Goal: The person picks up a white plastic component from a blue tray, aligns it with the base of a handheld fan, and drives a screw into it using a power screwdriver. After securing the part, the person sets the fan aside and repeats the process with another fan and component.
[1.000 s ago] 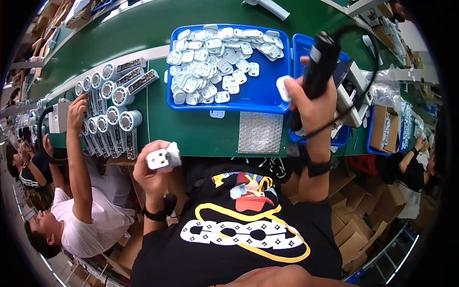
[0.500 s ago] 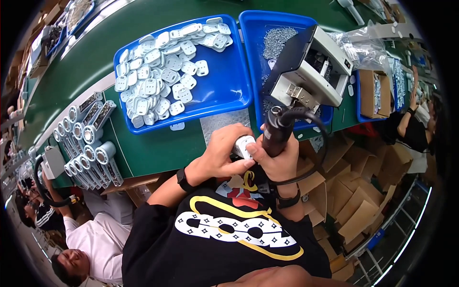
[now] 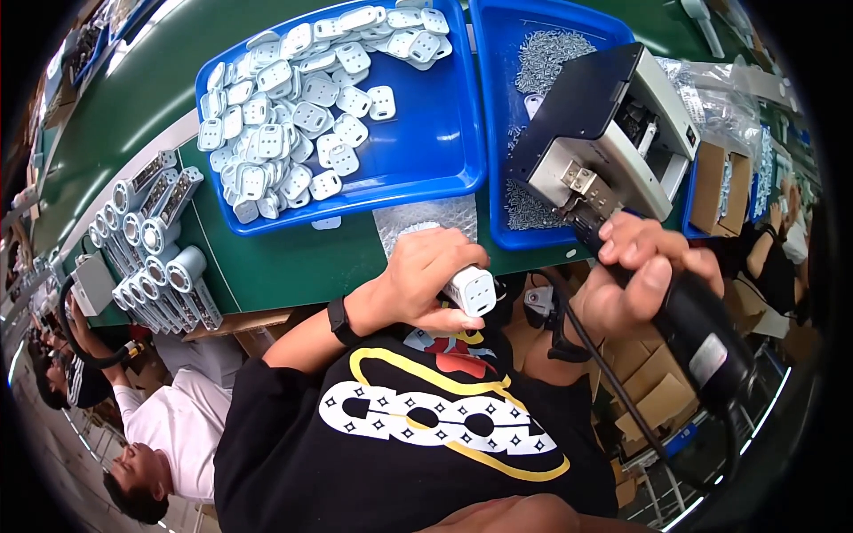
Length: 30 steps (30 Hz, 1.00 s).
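My left hand point(image 3: 426, 277) is closed around a white plastic housing point(image 3: 471, 291), whose end with a holed cap faces up toward me. In my right hand point(image 3: 653, 271) is a black electric screwdriver point(image 3: 702, 333), gripped near its front with its cable hanging below. The screwdriver's tip end is at the metal outlet point(image 3: 586, 185) of a black and white screw feeder point(image 3: 613, 142); whether it touches a screw is hidden. The feeder stands in a blue tray point(image 3: 549, 238) with loose screws point(image 3: 549, 58).
A second blue tray point(image 3: 418, 169) holds a heap of white caps point(image 3: 284, 115). To the left, several tube-shaped housings point(image 3: 151, 240) lie in rows on the green table point(image 3: 244, 266). Cardboard boxes point(image 3: 657, 391) sit at the lower right. Another person point(image 3: 191, 426) sits on the left.
My right hand has swung the screwdriver from the white housing up and right to the screw feeder. The left hand keeps the housing, its capped end now uncovered. The view has shifted slightly.
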{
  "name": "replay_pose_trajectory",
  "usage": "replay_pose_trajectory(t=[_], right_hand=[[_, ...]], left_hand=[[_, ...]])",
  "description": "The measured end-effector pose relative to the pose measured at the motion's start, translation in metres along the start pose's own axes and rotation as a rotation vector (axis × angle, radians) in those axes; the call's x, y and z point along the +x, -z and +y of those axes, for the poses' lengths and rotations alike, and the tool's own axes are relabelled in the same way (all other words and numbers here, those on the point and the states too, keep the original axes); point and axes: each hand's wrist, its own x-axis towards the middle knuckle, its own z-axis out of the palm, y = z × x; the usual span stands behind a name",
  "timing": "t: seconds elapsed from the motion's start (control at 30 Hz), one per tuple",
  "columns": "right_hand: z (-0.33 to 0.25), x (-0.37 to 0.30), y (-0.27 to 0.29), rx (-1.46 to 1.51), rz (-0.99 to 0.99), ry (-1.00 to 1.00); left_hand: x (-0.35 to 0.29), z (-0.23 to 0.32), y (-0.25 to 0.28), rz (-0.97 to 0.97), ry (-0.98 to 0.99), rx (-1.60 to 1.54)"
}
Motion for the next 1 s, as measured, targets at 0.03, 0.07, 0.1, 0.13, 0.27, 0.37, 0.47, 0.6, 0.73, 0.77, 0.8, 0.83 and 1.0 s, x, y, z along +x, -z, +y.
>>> replay_pose_trajectory(t=[0.03, 0.07, 0.1, 0.13, 0.27, 0.37, 0.47, 0.6, 0.73, 0.77, 0.8, 0.83, 1.0], right_hand=[[0.001, 0.001, -0.002, -0.001, -0.006, -0.004], [0.002, 0.001, -0.003, -0.005, 0.023, -0.029], [0.001, 0.003, -0.001, -0.017, 0.053, -0.055], [-0.001, 0.004, 0.001, -0.029, 0.084, -0.079], [0.005, 0.022, -0.001, -0.040, 0.096, -0.233], [0.017, 0.043, 0.008, -0.029, 0.033, -0.376], [0.006, 0.037, 0.012, -0.053, 0.035, -0.412], [-0.007, 0.013, 0.010, 0.094, 0.092, -0.175], [-0.007, 0.012, 0.006, 0.086, 0.128, 0.000], [-0.007, 0.013, 0.005, 0.021, 0.119, 0.000], [-0.006, 0.013, 0.006, 0.023, 0.116, -0.001], [-0.003, 0.012, 0.009, 0.000, 0.105, -0.047], [-0.041, -0.003, 0.014, 0.317, -0.071, -0.248]], left_hand=[[0.001, -0.001, 0.000, 0.002, -0.011, -0.004], [0.002, -0.002, 0.000, 0.004, -0.024, -0.009], [0.003, -0.002, -0.001, 0.007, -0.021, -0.019], [0.002, -0.002, -0.001, -0.009, -0.015, -0.005], [0.007, 0.005, 0.009, -0.063, -0.039, 0.012], [0.016, 0.015, 0.021, -0.086, -0.078, 0.022], [0.033, 0.015, 0.030, -0.150, -0.161, -0.045], [0.020, -0.010, 0.030, -0.135, -0.058, 0.008], [0.019, -0.013, 0.018, -0.015, -0.072, -0.036], [0.018, -0.012, 0.017, -0.016, -0.070, -0.037], [0.019, -0.012, 0.018, -0.014, -0.076, -0.032], [0.019, -0.012, 0.018, -0.011, -0.083, -0.025], [0.022, -0.012, 0.022, -0.051, -0.068, -0.005]])
